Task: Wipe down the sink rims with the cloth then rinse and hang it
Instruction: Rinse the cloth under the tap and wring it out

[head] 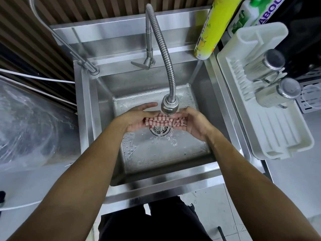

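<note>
While water runs: both hands grip one cloth, frame centre
cloth (164, 121): red-white check, bunched, wet
left hand (137, 119): grasping cloth
right hand (194, 123): grasping cloth
sink (90, 108): steel, square
faucet (169, 66): ribbed hose
cups (264, 66): two, steel, right

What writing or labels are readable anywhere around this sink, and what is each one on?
"ABOU": large white letters, cut off by the frame edge, on the green and white bottle at the top right.
Yellow bottle on the sink's back right corner: lemon pictures and small print, too blurred to read.
Small green label on the same green and white bottle: too small to read.
Nothing else around the sink shows any writing.
</note>
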Tool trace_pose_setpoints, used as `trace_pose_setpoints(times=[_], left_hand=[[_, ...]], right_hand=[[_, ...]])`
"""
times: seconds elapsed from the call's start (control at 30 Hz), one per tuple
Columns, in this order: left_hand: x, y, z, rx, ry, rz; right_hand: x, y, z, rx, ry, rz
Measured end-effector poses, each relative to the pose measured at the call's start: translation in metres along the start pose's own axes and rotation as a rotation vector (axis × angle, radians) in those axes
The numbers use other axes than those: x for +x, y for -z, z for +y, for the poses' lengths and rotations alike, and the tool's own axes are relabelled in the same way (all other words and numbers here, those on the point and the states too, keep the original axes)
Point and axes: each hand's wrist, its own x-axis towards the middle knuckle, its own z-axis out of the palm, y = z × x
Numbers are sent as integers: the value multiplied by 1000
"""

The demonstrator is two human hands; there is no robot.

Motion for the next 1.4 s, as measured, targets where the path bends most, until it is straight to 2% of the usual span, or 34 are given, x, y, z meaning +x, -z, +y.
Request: trace_pose_setpoints(times=[0.1,0.17,0.3,0.4,0.5,0.57,0.63,0.7,0.8,0.87,0.93,0.97,1.03,1.07,1.1,1.2,1.3,1.4], left_hand=[[-4,8,8,184,134,-185],[-2,4,14,360,196,-234],[5,-18,26,647,173,-145],[6,-25,32,728,301,-206],[4,-29,26,832,294,-191],[-2,-27,22,790,278,-207],[-10,-19,18,547,340,-361],[-19,-11,10,312,378,-448],[-29,-7,0,267,370,-417],[-35,-6,-2,371,362,-406],[-41,-4,4,576,317,-328],[-44,-4,7,721,262,-262],[-51,-4,10,1027,90,-161],[-54,-5,11,1171,-23,-137],[-58,-8,12,1314,-155,-127],[-69,-21,13,1721,-650,-133],[-77,-34,19,2049,-1213,-94],[-85,-31,33,2202,-1521,-78]], right_hand=[[-1,-2,-2,-292,96,80],[-3,-7,-7,-449,190,142],[-5,-21,-12,-675,438,209],[-10,-24,-3,-853,649,274],[-16,-21,5,-1078,844,249],[-21,-19,13,-1240,957,200],[-24,-22,24,-1361,1073,168],[-25,-26,33,-1383,1192,130],[-25,-32,38,-1400,1294,65],[-24,-36,43,-1407,1182,91],[-24,-39,46,-1210,800,150],[-25,-38,47,-1009,531,130],[-24,-33,40,-468,15,-38],[-22,-28,36,-205,-180,-137],[-20,-24,33,-27,-300,-227],[-9,-28,31,153,-406,-443],[-1,-48,27,229,-400,-738],[4,-63,19,199,-330,-927]])
